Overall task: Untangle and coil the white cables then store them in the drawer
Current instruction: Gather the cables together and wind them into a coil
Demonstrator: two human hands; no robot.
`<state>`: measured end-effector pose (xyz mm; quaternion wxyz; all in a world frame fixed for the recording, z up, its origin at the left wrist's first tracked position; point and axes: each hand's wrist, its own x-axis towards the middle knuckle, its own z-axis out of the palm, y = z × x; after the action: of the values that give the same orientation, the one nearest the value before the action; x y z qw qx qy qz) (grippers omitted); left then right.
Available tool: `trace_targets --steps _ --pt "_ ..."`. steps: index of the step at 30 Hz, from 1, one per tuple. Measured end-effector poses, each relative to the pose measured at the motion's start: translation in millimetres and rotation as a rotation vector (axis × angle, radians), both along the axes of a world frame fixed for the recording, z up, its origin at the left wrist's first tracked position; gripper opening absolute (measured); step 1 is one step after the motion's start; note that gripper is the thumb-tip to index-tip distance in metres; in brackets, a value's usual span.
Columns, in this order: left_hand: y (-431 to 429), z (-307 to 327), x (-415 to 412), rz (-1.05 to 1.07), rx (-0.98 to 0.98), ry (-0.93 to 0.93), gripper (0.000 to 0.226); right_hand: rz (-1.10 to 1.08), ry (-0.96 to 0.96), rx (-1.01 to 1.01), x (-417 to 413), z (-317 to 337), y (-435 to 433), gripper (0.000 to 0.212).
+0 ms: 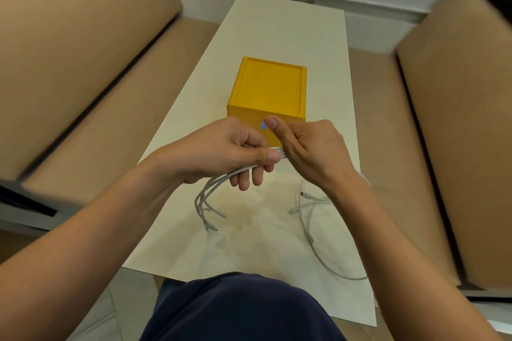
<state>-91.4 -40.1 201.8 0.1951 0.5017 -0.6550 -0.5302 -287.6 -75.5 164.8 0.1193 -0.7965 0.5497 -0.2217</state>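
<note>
The left grip (221,149) is pinching the folded cable (213,183), the right grip (307,147) curling round its end — hanging loops are threatening to spring loose.

A pale table (279,33) stands between a left tan sofa (83,69) and a right tan sofa (448,108).

Hands: two, the left hand (221,149) and the right hand (310,149).
Cable groups: two, one bundle (213,188) held between the hands and one loose cable (318,246).
Strands between the hands: about four, side by side; the exact number of cables cannot be told.
Plugs (304,194): four in sight, two hanging from the bundle and two by the loose cable.
Box (268,88): one, yellow.
Tab (263,125): one, blue, on the box front.
Table (277,25): one.
Sofas (83,63): two, one on each side of the table.
</note>
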Motion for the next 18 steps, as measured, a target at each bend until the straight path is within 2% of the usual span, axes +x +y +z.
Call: trace_targets --steps 3,6,9,10,13,18 --pt "-1 -6 -1 0.011 -0.009 -0.009 0.030 -0.059 0.011 -0.120 0 -3 2 0.075" --pt "-3 -10 -1 0.012 0.013 0.018 0.031 -0.107 -0.083 -0.277 1 -1 0 0.066" --pt "-4 -10 6 -0.071 0.141 0.127 0.032 -0.129 -0.118 -0.301 -3 2 -5 0.068" --pt "-4 -12 8 -0.079 0.150 0.108 0.029 -0.122 -0.106 -0.313 -6 3 -7 0.068" --pt "-3 -19 7 -0.055 0.056 -0.024 0.023 -0.066 -0.129 -0.355 -12 3 -7 0.066" --pt "3 -7 -7 -0.076 -0.116 0.068 0.023 -0.173 -0.082 -0.226 -15 -13 -21 0.065"
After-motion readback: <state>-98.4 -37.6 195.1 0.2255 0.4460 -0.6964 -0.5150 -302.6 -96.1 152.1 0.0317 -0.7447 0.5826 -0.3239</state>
